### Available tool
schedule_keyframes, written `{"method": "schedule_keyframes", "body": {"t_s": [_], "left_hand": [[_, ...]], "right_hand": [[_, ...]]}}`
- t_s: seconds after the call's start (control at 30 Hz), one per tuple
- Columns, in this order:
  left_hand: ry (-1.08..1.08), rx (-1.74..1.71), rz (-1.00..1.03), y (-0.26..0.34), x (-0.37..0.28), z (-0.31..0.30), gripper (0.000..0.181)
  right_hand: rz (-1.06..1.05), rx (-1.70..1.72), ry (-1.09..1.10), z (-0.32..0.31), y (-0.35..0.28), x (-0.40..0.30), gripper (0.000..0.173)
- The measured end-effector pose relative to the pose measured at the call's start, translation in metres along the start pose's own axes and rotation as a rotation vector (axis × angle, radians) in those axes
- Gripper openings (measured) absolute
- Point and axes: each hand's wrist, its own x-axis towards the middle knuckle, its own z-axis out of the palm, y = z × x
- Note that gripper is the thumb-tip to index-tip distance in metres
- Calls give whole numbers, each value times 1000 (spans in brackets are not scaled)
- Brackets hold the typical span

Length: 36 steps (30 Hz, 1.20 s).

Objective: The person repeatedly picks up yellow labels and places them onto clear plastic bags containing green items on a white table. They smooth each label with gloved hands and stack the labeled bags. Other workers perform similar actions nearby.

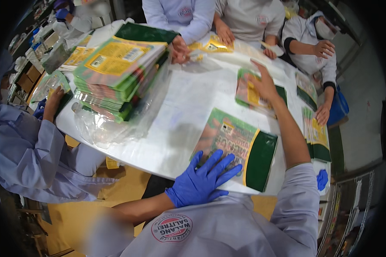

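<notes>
My left hand [205, 181], in a blue glove, lies flat with spread fingers on a printed plastic pouch [228, 138] near the table edge. The pouch has a green and pink printed front, a yellow stripe and a dark green end. Farther out, my bare right hand [263, 83] is over a small stack of similar pouches [247, 88], its fingers apart. Whether its fingers press on the top pouch cannot be made out. Neither hand grips anything.
A tall pouch stack [115, 64] stands on clear plastic wrapping [96, 128] on the white table [186, 90]. Co-workers' hands [224, 33] handle pouches across the table. More pouches [318, 138] and a crumpled blue glove [322, 180] lie at the right edge. A person [29, 144] sits at left.
</notes>
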Motion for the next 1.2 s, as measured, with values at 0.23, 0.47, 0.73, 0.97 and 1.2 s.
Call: {"method": "schedule_keyframes", "body": {"t_s": [0.23,0.47,0.73,0.97,1.2], "left_hand": [[85,-5,5,-1,2,10,73],[89,5,15,-1,3,6,81],[110,-65,40,-4,-1,9,87],[232,-162,87,-3,-6,23,103],[165,-153,126,-8,-6,19,101]], "right_hand": [[181,527,166,-4,-42,5,34],[733,1025,-435,14,-116,-5,89],[930,1182,-447,51,-137,37,86],[954,1265,-459,64,-112,40,38],[957,1178,-483,73,-117,37,27]]}}
